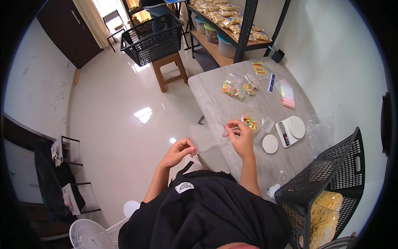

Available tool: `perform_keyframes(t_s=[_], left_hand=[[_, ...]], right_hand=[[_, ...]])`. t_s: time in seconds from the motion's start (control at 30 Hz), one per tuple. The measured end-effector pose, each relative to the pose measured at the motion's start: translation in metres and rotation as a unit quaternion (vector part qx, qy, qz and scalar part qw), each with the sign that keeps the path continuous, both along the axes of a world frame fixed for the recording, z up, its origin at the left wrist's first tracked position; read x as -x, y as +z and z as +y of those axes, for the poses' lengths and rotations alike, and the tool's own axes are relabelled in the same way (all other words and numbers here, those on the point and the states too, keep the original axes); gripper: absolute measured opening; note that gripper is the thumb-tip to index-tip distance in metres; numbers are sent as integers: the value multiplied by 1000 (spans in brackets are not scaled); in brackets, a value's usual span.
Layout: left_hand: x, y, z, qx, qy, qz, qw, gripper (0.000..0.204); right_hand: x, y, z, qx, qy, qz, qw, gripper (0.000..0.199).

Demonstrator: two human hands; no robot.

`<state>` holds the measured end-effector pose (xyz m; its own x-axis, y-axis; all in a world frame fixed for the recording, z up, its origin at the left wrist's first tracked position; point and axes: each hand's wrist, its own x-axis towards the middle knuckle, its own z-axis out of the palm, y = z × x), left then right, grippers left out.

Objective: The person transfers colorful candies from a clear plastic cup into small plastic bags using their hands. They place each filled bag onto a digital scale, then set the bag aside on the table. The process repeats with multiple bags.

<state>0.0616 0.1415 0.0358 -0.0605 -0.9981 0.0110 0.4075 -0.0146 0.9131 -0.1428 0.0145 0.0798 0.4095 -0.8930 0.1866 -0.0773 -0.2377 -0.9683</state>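
Holding a clear bag [209,140] up over the left edge of the worktop [215,97], spread between both hands ahead of a dark top [203,207]. Pinching its left side, along a pink strip, with the closed fingers of the left hand [182,151]. Gripping the opposite side with thumb and forefinger of the right hand [237,133].

Just beyond the right hand, can see a clear bowl [258,113] part-filled with coloured pieces [249,122]. Beside it, can make out a clear tray [264,129], then a white disc [270,144] and a white scale [296,127] farther right. Toward the far end, can see filled bags [230,87] lying together, a yellow packet [259,68], a blue-and-white strip [271,83] and a pink-edged stack [287,95] of clear packets. At lower right, can see a black basket [331,170] holding packs [325,218] of pale yellow food. Beyond the worktop, can see a shelf [246,29] and, to its left, another basket [151,39] atop a brown stool [168,68]. At lower left, can see a white fan [90,235].
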Motion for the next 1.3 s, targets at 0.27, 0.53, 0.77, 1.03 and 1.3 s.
perform_keyframes(t_s=[0.27, 0.53, 0.77, 1.03, 1.3], left_hand=[[16, -5, -8, -17, 31, -77, 996, 12], [44, -6, -21, 34, 75, -271, 959, 15], [47, -4, -15, 47, 108, -300, 947, 17], [47, -5, -11, 49, 109, -285, 951, 17], [52, -13, -17, 11, 157, -401, 902, 12]], right_hand=[[-8, -7, 23, 160, -42, 89, 982, 24], [-22, -26, 43, -39, 32, -24, 998, 25], [-24, -21, 41, -75, 45, -22, 996, 23], [-26, -29, 43, -93, 16, -55, 994, 19], [-30, -30, 47, 118, -11, 43, 992, 12]])
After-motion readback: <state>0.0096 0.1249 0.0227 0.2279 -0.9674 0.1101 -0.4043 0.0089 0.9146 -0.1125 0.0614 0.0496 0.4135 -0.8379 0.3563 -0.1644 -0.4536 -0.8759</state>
